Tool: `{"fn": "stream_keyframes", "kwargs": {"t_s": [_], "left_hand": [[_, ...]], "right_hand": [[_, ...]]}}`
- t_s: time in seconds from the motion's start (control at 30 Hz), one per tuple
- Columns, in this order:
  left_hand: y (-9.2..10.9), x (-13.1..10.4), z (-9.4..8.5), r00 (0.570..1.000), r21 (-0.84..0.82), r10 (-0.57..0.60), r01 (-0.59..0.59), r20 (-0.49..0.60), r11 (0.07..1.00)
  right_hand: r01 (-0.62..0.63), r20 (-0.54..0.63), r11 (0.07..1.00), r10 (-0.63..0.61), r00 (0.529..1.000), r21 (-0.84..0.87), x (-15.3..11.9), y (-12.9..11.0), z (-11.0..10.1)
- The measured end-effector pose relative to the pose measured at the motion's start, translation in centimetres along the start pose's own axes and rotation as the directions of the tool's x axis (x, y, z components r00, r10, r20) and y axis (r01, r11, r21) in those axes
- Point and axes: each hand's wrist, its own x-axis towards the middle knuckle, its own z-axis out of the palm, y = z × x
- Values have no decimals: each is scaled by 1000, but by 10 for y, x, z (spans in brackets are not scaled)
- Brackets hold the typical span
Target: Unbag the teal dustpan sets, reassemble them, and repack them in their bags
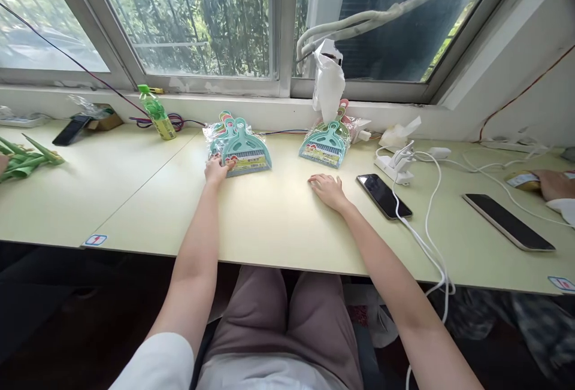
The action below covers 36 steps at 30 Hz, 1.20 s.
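My left hand point(216, 169) grips the lower left edge of a mint-green dustpan point(246, 149), its thumb over the front. The dustpan has a small brush and a yellow label, and lies on a pile of similar sets in clear plastic at the back of the table. My right hand point(329, 191) lies palm down on the tabletop with fingers stretched out, holding nothing. Just beyond it is a second pile of wrapped dustpan-and-brush sets point(326, 144), with green and pink handles showing behind.
A phone point(384, 196), a power strip point(395, 168) and white cables point(433, 198) lie to the right. Farther right are another phone point(507, 221) and another person's hand point(554, 185). A green-capped bottle point(157, 113) and green leaves point(29, 159) are on the left.
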Motion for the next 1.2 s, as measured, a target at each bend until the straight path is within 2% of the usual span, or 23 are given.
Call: {"fn": "stream_keyframes", "kwargs": {"t_s": [0.1,0.2,0.33,0.4,0.47,0.6,0.67,0.73,0.8,0.87,0.97,1.07,1.2], "left_hand": [[-4,1,1,990,87,-58,69,-127,994],[-4,0,0,973,121,-66,94,-220,988],[-4,-2,1,925,89,-167,209,-340,974],[-6,-1,2,911,38,-236,264,-339,964],[-9,2,3,916,13,-260,277,-307,961],[-10,5,3,925,47,-250,274,-286,961],[-4,2,2,918,57,-236,267,-317,962],[4,-4,0,901,89,-175,228,-398,970],[13,-10,0,892,163,-46,133,-450,978],[23,-16,2,918,249,110,-12,-382,968],[33,-20,9,951,328,273,-213,-149,921],[36,-20,15,951,369,310,-291,6,883],[33,-17,18,945,391,319,-320,68,863]], "right_hand": [[4,2,1000,-4,1000,-18,1,-1,0],[2,4,999,-2,1000,-33,2,-2,-1],[-2,25,999,3,1000,-36,1,-3,-3],[3,33,999,-2,999,-36,1,-3,-4],[10,35,999,-9,999,-32,0,-3,-5],[11,31,1000,-11,999,-18,0,-4,-6],[12,31,1000,-12,999,-17,0,-4,-6],[15,32,1000,-14,999,-25,0,-3,-5],[15,33,999,-14,999,-30,0,-3,-5],[15,35,999,-14,999,-30,0,-3,-5],[11,44,1000,-9,999,-27,0,-4,-6],[8,46,1000,-7,999,-25,1,-4,-7],[8,56,1000,-7,998,-14,1,-3,-5]]}}
